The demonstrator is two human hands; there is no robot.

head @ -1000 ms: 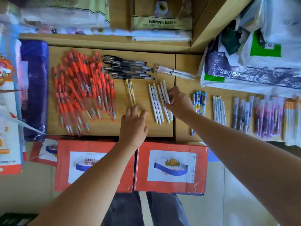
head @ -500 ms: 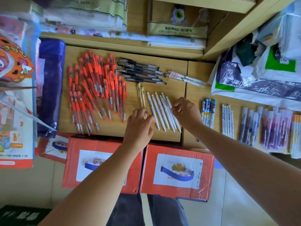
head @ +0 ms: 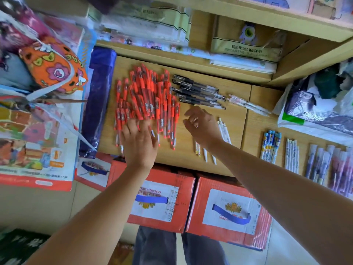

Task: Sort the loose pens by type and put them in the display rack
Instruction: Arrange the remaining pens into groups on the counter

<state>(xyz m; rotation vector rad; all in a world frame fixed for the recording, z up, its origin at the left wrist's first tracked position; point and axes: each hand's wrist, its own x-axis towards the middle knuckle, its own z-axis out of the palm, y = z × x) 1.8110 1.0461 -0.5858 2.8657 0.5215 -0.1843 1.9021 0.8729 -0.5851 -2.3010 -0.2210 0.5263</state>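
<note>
Head view: the wooden bench [head: 191, 165] carries a big heap of red pens [head: 150, 100] toward its left edge. The left grip [head: 140, 144], released, lies flat on the heap's near end, fingers spread and forearm straight. The right grip [head: 202, 125] hovers mid-bench, fingers loosely bent, grasping nothing. Black pens [head: 196, 92] lie by the far edge. White pens [head: 224, 131] show just beside the right wrist.

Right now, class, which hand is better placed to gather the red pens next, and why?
Left. The left hand lies flat with spread fingers on the lower ends of the red pens. The right hand is off to the side of that pile, above the white pens, fingers loosely curled.
</note>
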